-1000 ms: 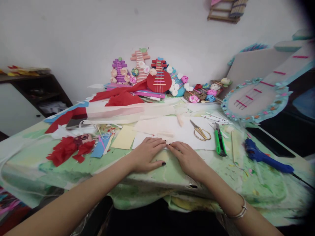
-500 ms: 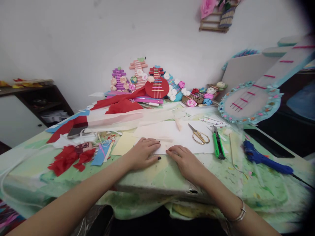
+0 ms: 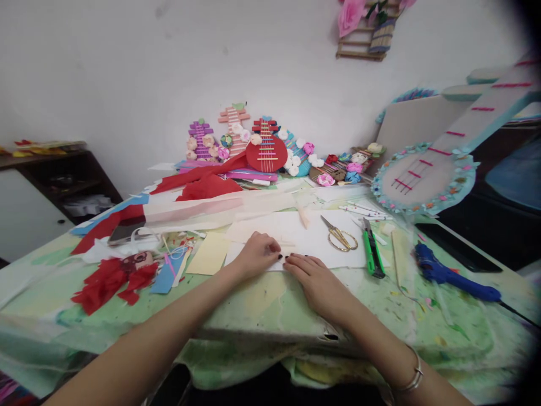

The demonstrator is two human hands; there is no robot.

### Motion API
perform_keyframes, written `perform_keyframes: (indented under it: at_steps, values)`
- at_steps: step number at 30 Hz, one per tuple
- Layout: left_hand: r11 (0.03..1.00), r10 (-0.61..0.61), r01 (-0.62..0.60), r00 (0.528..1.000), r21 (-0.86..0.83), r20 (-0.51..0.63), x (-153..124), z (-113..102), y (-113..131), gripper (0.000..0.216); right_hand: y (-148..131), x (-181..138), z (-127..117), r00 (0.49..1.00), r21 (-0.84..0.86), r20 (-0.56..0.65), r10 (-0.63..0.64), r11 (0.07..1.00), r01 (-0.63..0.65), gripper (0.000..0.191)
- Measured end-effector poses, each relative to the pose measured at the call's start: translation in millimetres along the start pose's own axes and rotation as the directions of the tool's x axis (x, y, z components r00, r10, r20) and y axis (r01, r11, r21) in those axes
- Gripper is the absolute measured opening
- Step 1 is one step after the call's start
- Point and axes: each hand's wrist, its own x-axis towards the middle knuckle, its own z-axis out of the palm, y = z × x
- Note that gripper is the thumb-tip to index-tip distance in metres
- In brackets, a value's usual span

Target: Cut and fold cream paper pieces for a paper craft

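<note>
A white sheet (image 3: 316, 231) lies on the table in front of me, with a thin cream crepe paper piece (image 3: 288, 244) over its left part. My left hand (image 3: 258, 255) is at the near edge of this paper, fingers curled and thumb drawn in to a pinch on the crepe paper. Much of that piece is hidden behind the hand. Close beside it, my right hand (image 3: 315, 277) rests flat, its fingers stretched out and their tips on the sheet's near edge. Gold-handled scissors (image 3: 341, 238) lie on the sheet, right of my hands.
A green utility knife (image 3: 372, 251), a blue glue gun (image 3: 454, 275) and a dark phone-like slab (image 3: 460, 246) lie to the right. Yellow card (image 3: 208, 254) and red crepe scraps (image 3: 101, 283) are at left. Small craft lutes (image 3: 266, 152) line the wall; a large one (image 3: 426, 169) leans at right.
My left hand's fingers, spread flat before, are now curled into a pinch. The cream paper's visible part by the hand looks narrower. My right hand has stayed flat; the view shifted slightly.
</note>
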Motion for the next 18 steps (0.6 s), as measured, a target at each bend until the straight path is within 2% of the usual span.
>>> perform_keyframes:
  at_steps: [3,8,18]
  values:
    - [0.997,-0.067,0.069,0.996,-0.026,0.062,3.1,0.3,-1.0,0.008,-0.4,-1.1,-0.5,1.0,-0.005,-0.018,0.015,1.0,-0.015,0.045]
    - [0.994,-0.077,0.087,0.989,-0.072,0.122,4.4,1.1,-6.7,0.01,-1.9,-1.0,-2.6,1.0,0.017,-0.005,0.017,1.0,-0.017,0.046]
    - [0.992,-0.118,0.124,0.981,-0.025,0.155,11.6,3.0,-3.4,0.01,-1.6,-0.7,-1.5,1.0,0.031,-0.018,0.017,0.999,-0.017,0.047]
